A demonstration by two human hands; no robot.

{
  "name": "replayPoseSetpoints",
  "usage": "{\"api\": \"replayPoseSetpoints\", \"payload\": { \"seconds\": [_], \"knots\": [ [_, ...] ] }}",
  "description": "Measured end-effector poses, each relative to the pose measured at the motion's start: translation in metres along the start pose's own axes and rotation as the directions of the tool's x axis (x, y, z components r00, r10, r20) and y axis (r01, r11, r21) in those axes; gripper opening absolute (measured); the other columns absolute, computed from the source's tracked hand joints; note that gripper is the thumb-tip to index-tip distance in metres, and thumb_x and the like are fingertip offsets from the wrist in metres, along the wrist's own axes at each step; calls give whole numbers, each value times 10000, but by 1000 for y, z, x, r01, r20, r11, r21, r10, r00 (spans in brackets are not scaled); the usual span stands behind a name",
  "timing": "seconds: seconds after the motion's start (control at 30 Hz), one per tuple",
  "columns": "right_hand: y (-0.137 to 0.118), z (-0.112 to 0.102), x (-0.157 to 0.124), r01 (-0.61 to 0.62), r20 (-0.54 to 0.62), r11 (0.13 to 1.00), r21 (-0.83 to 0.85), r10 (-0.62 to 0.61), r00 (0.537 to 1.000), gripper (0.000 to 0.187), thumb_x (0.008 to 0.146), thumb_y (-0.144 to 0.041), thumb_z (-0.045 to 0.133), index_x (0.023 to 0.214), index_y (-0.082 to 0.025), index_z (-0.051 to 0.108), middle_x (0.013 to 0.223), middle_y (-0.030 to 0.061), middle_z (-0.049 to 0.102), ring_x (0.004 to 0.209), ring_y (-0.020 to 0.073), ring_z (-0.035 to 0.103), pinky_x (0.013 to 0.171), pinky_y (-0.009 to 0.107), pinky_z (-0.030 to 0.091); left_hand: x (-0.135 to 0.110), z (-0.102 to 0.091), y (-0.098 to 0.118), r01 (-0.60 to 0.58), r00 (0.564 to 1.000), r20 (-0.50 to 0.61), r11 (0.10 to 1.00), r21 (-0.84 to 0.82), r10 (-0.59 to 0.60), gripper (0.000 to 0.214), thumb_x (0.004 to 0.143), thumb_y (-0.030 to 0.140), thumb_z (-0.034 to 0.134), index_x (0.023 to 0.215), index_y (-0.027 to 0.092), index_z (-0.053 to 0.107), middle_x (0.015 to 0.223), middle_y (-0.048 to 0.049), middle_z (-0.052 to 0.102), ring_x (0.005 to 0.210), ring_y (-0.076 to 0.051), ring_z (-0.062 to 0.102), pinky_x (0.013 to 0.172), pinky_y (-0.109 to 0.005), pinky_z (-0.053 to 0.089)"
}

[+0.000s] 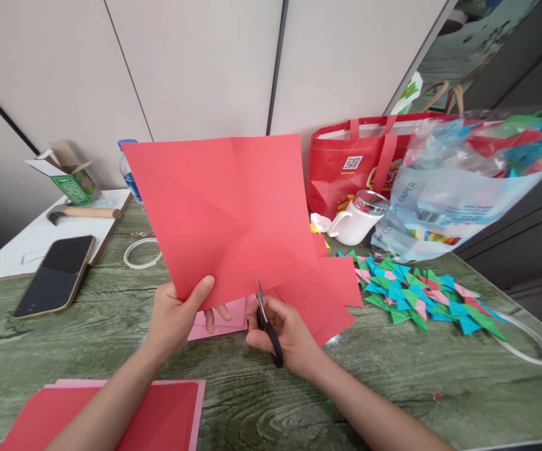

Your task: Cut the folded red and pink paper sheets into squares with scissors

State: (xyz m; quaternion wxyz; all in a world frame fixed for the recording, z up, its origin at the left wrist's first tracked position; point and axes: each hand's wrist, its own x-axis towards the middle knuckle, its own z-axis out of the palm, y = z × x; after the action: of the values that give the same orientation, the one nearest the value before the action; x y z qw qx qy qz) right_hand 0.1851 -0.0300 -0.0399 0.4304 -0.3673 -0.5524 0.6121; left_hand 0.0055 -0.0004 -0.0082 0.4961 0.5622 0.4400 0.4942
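The bench (369, 388) is crowded along its back and right side, so a wide sweep of the right arm could knock something there. The red bag (327, 169) stands by the wall, and the plastic bag (440, 200) beside it leans over; a bump could tip that one onto the folded paper pieces near it. The red sheet (224, 213) is held up over the middle of the bench, above loose red paper (324, 304) and pink paper (226, 319). It is pinched only near its lower left corner, leaving the top and right side unsupported, so it could sag or twist and turn any cut crooked; the faint crease near its top edge could add to the bending. The folded paper pieces (421, 291) lie to the right, apart from the hands. The left hand (177, 313) grips the sheet between thumb and fingers, some fingertips showing below its edge; if the blades strayed left, they could nick a finger. The right hand (289, 332) is closed around the scissors (275, 344), whose tip reaches the sheet's lower edge. How far the blades part, and whether paper sits between them, I cannot tell. With paper so close underneath, a dipping tip could snag a second layer.
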Motion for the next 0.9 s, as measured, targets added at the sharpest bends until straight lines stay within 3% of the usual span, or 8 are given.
{"api": "replayPoseSetpoints", "payload": {
  "seconds": [0.77,0.9],
  "knots": [
    [3,5,1,-92,-76,992,83,99,992,391,547,-415,751,711,-173,492,538,-61,448,458,70,374,449,216,288,-1,1,-2,7,1000,-7,1000,-17,-7,306,788,299,538,516,175,603,441,-22,622,280,-146,512,261,-244,373],
    [5,5,0,-92,-84,993,68,98,992,369,584,-422,727,721,-176,488,534,-63,454,449,73,389,442,215,303,-1,0,-2,-1,1000,-7,1000,-3,1,303,784,281,549,503,178,599,431,-24,627,257,-134,491,249,-234,361]
  ]
}}
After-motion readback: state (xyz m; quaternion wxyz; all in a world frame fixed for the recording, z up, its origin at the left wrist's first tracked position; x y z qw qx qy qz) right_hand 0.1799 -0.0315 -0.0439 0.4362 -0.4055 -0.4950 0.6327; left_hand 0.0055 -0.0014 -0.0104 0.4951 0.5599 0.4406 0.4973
